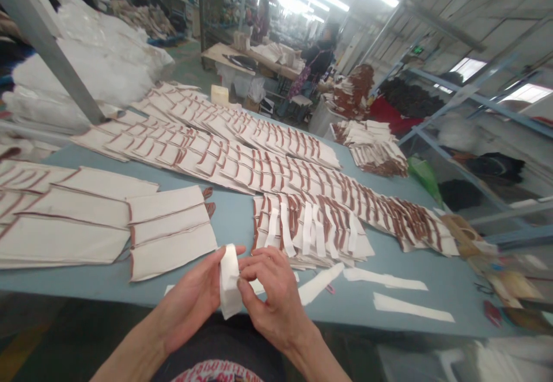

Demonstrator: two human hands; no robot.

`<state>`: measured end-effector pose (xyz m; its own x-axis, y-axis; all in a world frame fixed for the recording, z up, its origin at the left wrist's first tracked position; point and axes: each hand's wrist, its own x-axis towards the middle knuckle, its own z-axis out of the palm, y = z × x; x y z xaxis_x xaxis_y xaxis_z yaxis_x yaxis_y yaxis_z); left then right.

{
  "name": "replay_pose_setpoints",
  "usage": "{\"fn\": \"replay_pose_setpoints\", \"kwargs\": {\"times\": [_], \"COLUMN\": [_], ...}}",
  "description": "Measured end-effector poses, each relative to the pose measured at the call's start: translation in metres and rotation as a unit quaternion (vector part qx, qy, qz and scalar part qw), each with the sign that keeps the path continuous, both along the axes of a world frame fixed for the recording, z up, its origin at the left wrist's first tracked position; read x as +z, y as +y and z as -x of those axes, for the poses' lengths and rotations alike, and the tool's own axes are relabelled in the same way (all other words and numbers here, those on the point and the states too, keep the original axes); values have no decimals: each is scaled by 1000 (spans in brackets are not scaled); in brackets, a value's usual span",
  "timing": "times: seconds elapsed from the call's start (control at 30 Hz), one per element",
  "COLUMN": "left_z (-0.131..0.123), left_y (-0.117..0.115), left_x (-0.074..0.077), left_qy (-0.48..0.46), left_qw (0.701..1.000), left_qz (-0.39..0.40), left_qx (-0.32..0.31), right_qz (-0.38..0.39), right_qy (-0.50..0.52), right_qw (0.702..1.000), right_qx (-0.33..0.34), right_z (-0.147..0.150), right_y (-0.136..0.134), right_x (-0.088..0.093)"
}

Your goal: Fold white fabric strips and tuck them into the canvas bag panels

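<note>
Between my two hands, at the table's near edge, is a white strip stack (230, 290), held upright and slightly bent. My left hand (196, 298) grips it from the left, with the thumb along its side. My right hand (272, 290) pinches its right edge between thumb and bent fingers. Just beyond lies a row of cream fabric pieces with brown edging (259, 220), and several loose white strips (307, 229) rest across them. More white strips (317, 284) lie flat to the right of my right hand.
Long overlapping rows of cream pieces (242, 160) cover the blue table (233, 215). Larger cream panels (170, 232) lie at left. A metal post (56, 48) rises at the left edge. Scissors (492, 313) sit far right. Another person (317, 59) is in the background.
</note>
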<state>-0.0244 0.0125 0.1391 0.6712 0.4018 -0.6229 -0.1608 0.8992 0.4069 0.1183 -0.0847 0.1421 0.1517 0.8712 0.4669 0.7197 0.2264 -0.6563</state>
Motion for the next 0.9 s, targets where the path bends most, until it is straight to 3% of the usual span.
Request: {"fn": "replay_pose_setpoints", "kwargs": {"times": [0.43,0.7,0.9], "left_z": [21,21,12], "left_y": [-3,-5,-15], "left_x": [-29,-39,-49], "left_qy": [-67,79,128], "left_qw": [971,919,881], "left_qz": [-190,-346,-419], "left_qx": [-128,-172,-178], "right_qz": [157,156,118], "right_qy": [180,312,401], "right_qw": [963,933,900], "right_qx": [-123,-90,-121], "right_z": [-13,-21,-13], "right_y": [10,20,28], "right_x": [-11,-12,-26]}}
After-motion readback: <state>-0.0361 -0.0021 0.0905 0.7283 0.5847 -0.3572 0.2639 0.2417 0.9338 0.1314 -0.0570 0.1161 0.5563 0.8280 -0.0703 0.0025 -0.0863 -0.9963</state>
